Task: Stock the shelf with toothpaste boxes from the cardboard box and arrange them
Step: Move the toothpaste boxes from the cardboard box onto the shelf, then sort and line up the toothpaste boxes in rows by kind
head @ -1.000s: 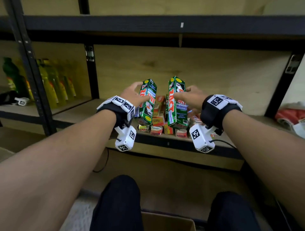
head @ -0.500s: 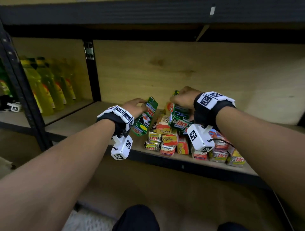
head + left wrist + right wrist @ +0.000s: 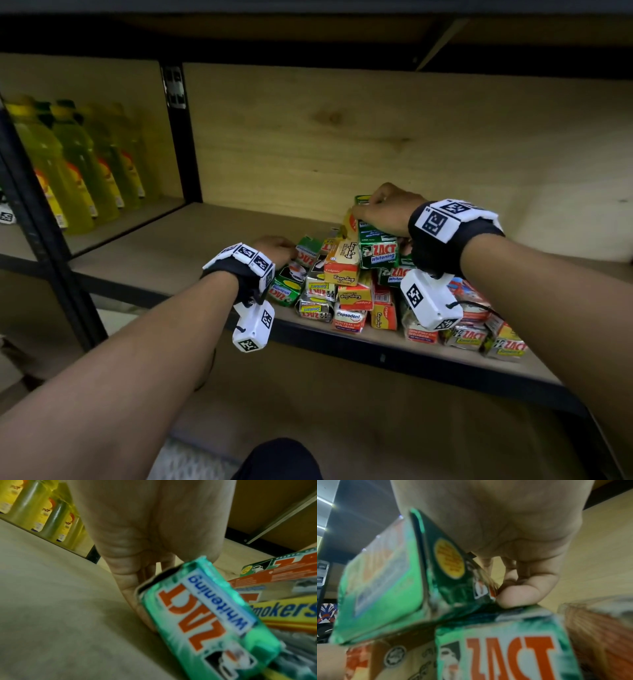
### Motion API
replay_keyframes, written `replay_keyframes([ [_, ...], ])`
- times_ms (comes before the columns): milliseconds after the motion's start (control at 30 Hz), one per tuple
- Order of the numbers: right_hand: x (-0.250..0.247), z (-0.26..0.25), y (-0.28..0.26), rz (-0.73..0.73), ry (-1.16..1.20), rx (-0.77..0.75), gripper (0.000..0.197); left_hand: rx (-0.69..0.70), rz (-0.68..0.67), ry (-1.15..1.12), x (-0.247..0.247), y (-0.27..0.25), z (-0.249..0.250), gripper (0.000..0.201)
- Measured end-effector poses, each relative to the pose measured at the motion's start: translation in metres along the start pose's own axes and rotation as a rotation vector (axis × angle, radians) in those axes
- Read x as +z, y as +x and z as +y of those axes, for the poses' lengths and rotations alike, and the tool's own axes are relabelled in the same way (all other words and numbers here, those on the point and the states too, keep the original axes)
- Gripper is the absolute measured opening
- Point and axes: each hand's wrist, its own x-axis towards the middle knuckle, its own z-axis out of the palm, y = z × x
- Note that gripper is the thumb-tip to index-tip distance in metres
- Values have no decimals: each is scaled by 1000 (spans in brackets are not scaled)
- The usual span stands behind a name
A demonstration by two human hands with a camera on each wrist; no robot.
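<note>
A pile of toothpaste boxes [image 3: 349, 298] lies on the wooden shelf board [image 3: 171, 246]. My left hand [image 3: 284, 248] grips a green Zact Whitening box [image 3: 291, 281] that lies flat at the pile's left edge. In the left wrist view my fingers [image 3: 130, 582] run down the side of that box [image 3: 197, 615]. My right hand [image 3: 373, 209] grips a second green Zact box [image 3: 378, 251] on top of the pile. In the right wrist view my fingers [image 3: 522, 593] curl round this box [image 3: 450, 574], which sits tilted on another Zact box [image 3: 505, 649].
Yellow-green bottles [image 3: 78, 164] fill the bay to the left, behind a black upright [image 3: 178, 130]. Bare shelf board lies left of the pile, and a wooden back panel [image 3: 376, 130] stands close behind it. More boxes [image 3: 500, 346] sit near the black front edge [image 3: 376, 356] on the right.
Both hands brought their upright green boxes down and forward onto the shelf. The left box now lies at the pile's left edge and the right box rests on top.
</note>
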Motion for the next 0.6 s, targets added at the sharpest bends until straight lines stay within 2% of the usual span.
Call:
replay_keyframes([
  [233, -8, 8, -13, 41, 25, -63, 52, 11, 8, 99, -13, -10, 6, 33],
  [500, -34, 29, -45, 117, 42, -85, 27, 45, 49, 3, -30, -30, 38, 26],
  [600, -48, 39, -62, 136, 8, -76, 28, 103, 48, -63, -36, -42, 63, 21],
])
